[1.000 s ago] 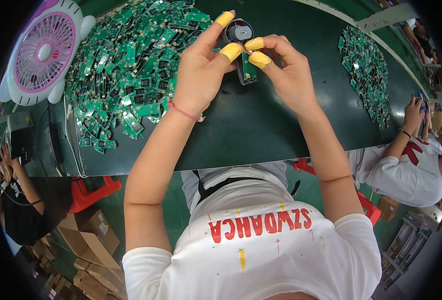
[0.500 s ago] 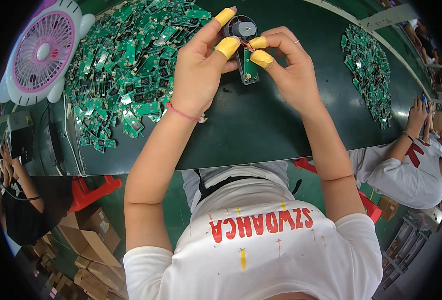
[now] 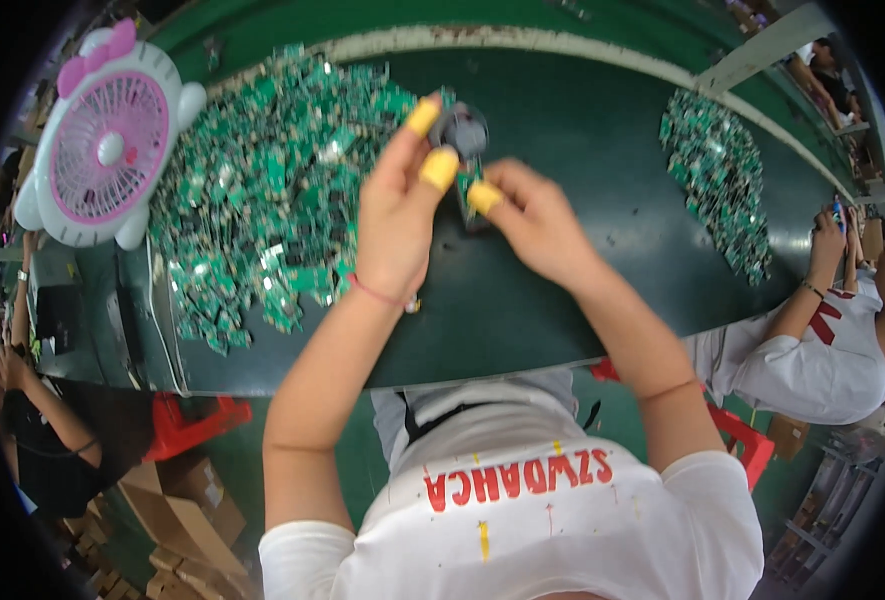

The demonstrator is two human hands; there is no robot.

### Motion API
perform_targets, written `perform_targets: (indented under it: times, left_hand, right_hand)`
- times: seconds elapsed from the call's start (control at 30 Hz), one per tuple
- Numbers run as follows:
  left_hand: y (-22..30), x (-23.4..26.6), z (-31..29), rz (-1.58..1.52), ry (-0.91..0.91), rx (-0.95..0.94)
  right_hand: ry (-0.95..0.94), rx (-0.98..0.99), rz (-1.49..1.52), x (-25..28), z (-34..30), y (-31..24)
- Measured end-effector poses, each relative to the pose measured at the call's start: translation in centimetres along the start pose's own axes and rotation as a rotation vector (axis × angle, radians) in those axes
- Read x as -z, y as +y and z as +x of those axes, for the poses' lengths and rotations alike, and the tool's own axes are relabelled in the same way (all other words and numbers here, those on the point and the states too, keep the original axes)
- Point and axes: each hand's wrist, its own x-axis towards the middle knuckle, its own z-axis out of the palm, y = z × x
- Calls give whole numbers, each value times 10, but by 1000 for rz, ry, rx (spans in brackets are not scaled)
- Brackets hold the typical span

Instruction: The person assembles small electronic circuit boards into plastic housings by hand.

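Observation:
Between my hands, above the dark green table, is a small device [image 3: 462, 135] with a round dark motor-like head and a narrow casing that has a green circuit board [image 3: 470, 185] in it. My left hand [image 3: 402, 205] grips it by the round head, with yellow tape on the thumb and index finger. From the other side my right hand [image 3: 537, 220], also taped in yellow, closes its thumb and fingers at the narrow casing. Motion blurs the fingertips, and the wires at the board cannot be made out.
A large heap of green circuit boards [image 3: 272, 190] spreads left of my hands; a smaller heap [image 3: 717, 180] lies at the far right. A white and pink fan [image 3: 109, 150] stands at the left. Another person [image 3: 802, 340] works on the right, and one [image 3: 47, 430] on the left.
The whole view has shifted, so the table sits lower. My right hand has slid down along the narrow casing, away from the wires at the round head. My left hand keeps its grip.

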Motion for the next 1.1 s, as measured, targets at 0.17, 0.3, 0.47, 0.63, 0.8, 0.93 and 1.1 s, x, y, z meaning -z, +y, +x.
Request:
perform_targets:
  times: [0.17,0.3,0.47,0.63,0.8,0.93,1.1]
  left_hand:
    - [-5,-3,-7,-150,7,10]
    - [-21,6,-16,524,154,-192]
    - [-25,-10,-6,351,207,-292]
    - [-33,-11,-20,393,89,-241]
    - [-56,-13,-20,643,-337,-140]
    - [-59,-14,-23,679,-341,-302]
    - [-62,-13,-24,575,-281,-270]
  right_hand:
    - [-55,168,-368,-6,1,-2]
    - [-85,71,-241,-25,-6,5]
    - [9,-173,-120,19,16,1]
    - [-41,-108,-264,78,128,34]
    - [-7,-160,-493,103,266,70]
    - [17,-183,-610,96,343,103]
    - [170,15,-958,59,357,114]
